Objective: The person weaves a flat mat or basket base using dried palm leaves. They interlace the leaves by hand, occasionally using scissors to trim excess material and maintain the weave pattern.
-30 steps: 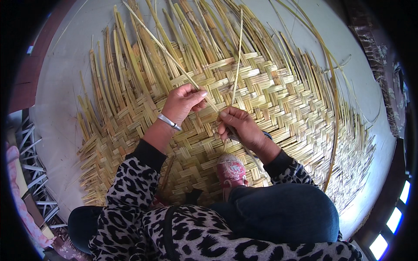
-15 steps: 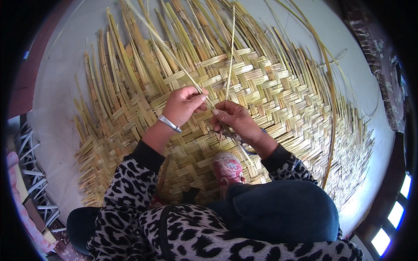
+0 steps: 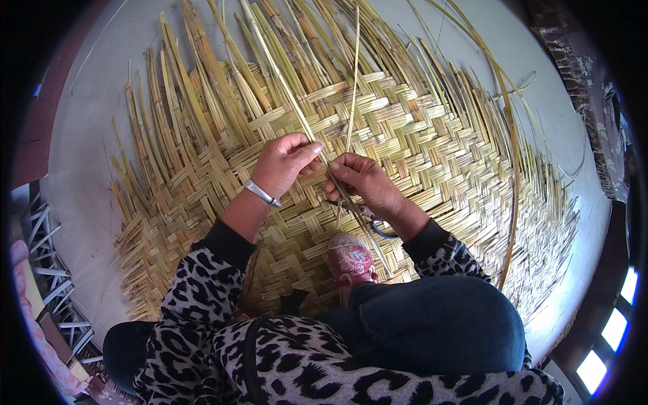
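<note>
Over a large woven mat (image 3: pixel 432 169) of flattened pale reeds, my two hands work close together. My left hand (image 3: pixel 285 162), with a silver bracelet at the wrist, pinches a long thin reed strip (image 3: pixel 280 79) between thumb and fingers. My right hand (image 3: pixel 364 183) closes on the same strip just below; its lower end slants down past my shoe. Another thin strip (image 3: pixel 354 81) rises from beside my right hand. Under that hand shows the blue handle of a pair of scissors (image 3: pixel 383 231); the fingers hide how it is held.
My pink shoe (image 3: pixel 351 256) stands on the mat below my hands. Loose reed ends (image 3: pixel 202 74) fan out along the mat's far edge, over a pale floor (image 3: pixel 81 135). A long curved reed (image 3: pixel 516 175) lies across the right side. A metal rack (image 3: pixel 57 270) stands at left.
The long strip's upper part has swung a little to the right and stands steeper. Both hands keep their hold, nearly in place.
</note>
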Demonstrator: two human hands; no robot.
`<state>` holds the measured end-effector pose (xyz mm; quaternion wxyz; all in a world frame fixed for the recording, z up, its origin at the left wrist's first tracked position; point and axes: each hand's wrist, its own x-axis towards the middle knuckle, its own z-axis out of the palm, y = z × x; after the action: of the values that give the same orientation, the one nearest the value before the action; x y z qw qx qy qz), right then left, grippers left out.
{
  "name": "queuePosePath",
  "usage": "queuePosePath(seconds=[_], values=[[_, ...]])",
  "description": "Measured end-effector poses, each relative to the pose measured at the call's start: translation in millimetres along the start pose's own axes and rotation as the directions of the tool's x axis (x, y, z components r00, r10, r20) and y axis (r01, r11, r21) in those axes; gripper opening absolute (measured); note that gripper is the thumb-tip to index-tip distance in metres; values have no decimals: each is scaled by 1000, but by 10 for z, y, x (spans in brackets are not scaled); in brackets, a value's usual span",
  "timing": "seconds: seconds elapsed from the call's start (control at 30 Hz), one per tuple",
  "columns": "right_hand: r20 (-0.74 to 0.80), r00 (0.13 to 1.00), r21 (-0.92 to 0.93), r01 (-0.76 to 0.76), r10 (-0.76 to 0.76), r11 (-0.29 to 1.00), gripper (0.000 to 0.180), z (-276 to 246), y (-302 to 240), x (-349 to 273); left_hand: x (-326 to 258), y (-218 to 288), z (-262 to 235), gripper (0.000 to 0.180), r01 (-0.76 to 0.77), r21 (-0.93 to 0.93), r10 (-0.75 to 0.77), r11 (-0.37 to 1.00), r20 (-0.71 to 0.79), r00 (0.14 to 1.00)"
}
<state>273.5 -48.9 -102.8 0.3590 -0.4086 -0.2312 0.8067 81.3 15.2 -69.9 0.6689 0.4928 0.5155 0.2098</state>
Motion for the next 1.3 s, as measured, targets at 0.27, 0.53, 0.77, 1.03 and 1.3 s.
queuePosePath(seconds=[0.27, 0.53, 0.77, 1.03, 1.3], values=[[98, 993, 329, -97, 69, 939, 15, -25, -69, -84, -56, 52, -40, 30, 79, -212, -47, 974, 150, 988], [166, 982, 273, -135, 91, 953, 18, -92, -93, -98, -62, 71, -48, 26, 118, -279, -56, 953, 221, 974], [105, 989, 84, -111, 102, 990, 23, -162, -114, -53, -39, 72, -59, 24, 106, -207, -72, 973, 168, 983], [116, 987, -33, -111, 114, 993, 25, -208, -139, -17, 16, 85, -163, 25, 84, -301, -92, 950, -12, 996], [82, 996, -162, -16, 29, 987, 29, -113, -216, -33, 53, 76, -234, 22, 82, -280, -110, 957, -86, 990]])
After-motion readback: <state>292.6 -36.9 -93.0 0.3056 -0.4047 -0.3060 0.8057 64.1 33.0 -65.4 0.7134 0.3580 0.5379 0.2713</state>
